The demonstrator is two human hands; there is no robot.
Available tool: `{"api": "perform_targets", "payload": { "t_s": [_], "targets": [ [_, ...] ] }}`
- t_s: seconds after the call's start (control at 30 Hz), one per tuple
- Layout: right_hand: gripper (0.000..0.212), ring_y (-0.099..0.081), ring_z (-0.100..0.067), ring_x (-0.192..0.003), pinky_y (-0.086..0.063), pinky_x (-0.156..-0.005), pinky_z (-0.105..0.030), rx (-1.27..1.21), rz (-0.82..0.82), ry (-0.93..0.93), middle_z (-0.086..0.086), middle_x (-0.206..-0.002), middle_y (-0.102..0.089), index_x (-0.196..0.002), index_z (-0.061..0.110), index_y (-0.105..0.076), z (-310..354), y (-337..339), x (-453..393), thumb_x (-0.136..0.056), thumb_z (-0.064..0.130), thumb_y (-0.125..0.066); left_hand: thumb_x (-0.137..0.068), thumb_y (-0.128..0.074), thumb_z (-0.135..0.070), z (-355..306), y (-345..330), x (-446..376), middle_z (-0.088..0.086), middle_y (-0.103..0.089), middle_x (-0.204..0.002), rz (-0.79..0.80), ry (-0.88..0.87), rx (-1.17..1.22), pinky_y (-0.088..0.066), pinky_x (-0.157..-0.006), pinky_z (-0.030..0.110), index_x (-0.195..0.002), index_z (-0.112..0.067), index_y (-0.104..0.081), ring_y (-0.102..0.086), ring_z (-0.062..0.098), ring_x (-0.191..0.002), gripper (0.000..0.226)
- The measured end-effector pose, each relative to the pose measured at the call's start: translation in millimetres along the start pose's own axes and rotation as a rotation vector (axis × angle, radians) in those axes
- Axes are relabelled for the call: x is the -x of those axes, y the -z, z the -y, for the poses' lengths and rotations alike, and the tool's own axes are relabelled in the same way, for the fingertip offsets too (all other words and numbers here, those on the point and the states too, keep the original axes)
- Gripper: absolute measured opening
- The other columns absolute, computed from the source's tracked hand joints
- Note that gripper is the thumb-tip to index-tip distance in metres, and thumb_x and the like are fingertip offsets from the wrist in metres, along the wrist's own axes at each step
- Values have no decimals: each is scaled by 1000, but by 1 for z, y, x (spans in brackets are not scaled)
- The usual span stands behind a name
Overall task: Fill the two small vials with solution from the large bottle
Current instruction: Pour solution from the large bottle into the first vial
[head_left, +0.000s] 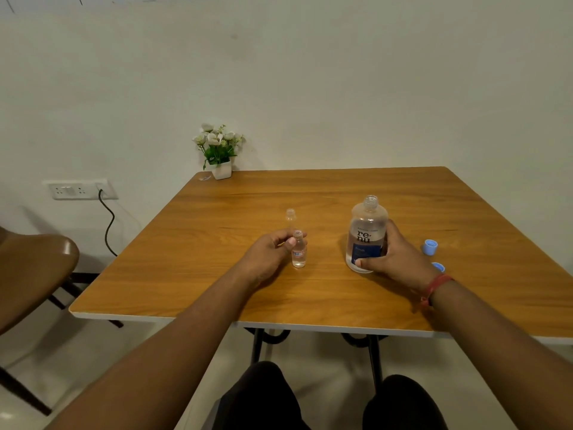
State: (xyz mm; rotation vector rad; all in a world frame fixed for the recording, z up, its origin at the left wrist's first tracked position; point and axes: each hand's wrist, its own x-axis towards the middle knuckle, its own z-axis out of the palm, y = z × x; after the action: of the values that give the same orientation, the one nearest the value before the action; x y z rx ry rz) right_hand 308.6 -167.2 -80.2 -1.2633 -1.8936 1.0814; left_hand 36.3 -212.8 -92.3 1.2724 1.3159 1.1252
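Left hand (273,249) pinches near vial (299,251) at neck, upright on table (217,274), clear liquid low inside. Right hand (393,259) wraps large bottle (366,234), uncapped, upright; fingers behind it hidden. Second vial (290,216) just behind first, lower part hidden by fingers, fill hard to tell. Two blue caps (430,246) right of bottle, nearer one half hidden by wrist. One flower pot (220,169) at far corner.

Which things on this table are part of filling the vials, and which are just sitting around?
Part of the job:
- large bottle, open, gripped by the right hand
- near vial, held by the left hand
- far vial, open, standing behind it
- two blue caps, off, right of the bottle

Just sitting around:
- potted flowers at the far table corner
- brown chair
- wall socket and cable
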Motion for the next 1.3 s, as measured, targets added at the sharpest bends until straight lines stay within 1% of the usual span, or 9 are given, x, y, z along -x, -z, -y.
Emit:
{"api": "perform_targets", "payload": {
  "t_s": [0.3,0.4,0.5,0.63,0.73,0.9,1.03,1.2,1.3],
  "targets": [
    [78,-53,6,-95,-43,-70,-10,0,-7,-7,24,-110,-50,-138,31,-29,0,-5,6,-78,17,-77,-103,-51,-14,6,-2,-1,8,-69,-127,-5,-18,41,-41,-114,47,-113,-26,-71,-61,25,-124,25],
    [78,-52,0,-101,-42,-70,-10,9,-7,-9,21,-114,-50,-139,30,-29,-1,-5,7,-78,18,-77,-104,-49,-15,4,-3,2,6,-69,-127,3,-37,7,-43,-113,40,-121,-20,-66,-61,22,-125,24],
    [80,-53,0,-103,-42,-73,-10,6,-1,-8,20,-116,-51,-140,30,-30,-2,-4,8,-77,22,-78,-105,-49,-17,3,-3,4,0,-67,-130,19,-56,-9,-43,-113,38,-116,-24,-69,-60,18,-126,24],
    [82,-53,0,-105,-42,-74,-10,14,5,2,18,-120,-53,-140,29,-31,-2,-5,10,-75,24,-80,-106,-47,-18,3,-2,7,-11,-70,-123,22,-51,-29,-45,-108,27,-122,-24,-65,-60,12,-125,25],
    [80,-54,6,-101,-44,-71,-8,-3,-5,7,24,-114,-53,-139,28,-33,-2,-7,11,-76,22,-80,-106,-48,-22,4,-1,7,-16,-70,-120,18,-66,-71,-45,-103,20,-125,-21,-66,-61,3,-122,26],
    [81,-54,-3,-111,-43,-80,-14,-2,-19,12,18,-121,-54,-140,29,-33,-5,-7,10,-75,27,-80,-105,-48,-22,2,-1,8,-28,-66,-111,22,-78,-104,-45,-87,5,-131,-10,-64,-58,-21,-105,33],
    [83,-53,-4,-113,-44,-87,-19,-2,-24,17,16,-124,-54,-141,30,-33,-7,-7,10,-73,30,-81,-105,-48,-25,4,1,7,-33,-66,-107,29,-87,-132,-43,-93,6,-129,-11,-66,-56,-21,-108,33],
    [81,-54,2,-105,-43,-82,-15,-4,-41,23,21,-118,-53,-140,29,-34,-6,-8,11,-74,28,-80,-105,-48,-23,6,1,6,-29,-66,-110,28,-98,-119,-44,-88,4,-130,-10,-65,-56,-22,-104,34],
    [80,-54,3,-103,-43,-81,-15,-23,-47,31,19,-119,-54,-140,29,-33,-7,-8,11,-75,25,-80,-103,-49,-30,8,1,5,-18,-70,-117,26,-87,-76,-45,-102,16,-129,-12,-66,-60,-9,-115,35]
  ]
}}
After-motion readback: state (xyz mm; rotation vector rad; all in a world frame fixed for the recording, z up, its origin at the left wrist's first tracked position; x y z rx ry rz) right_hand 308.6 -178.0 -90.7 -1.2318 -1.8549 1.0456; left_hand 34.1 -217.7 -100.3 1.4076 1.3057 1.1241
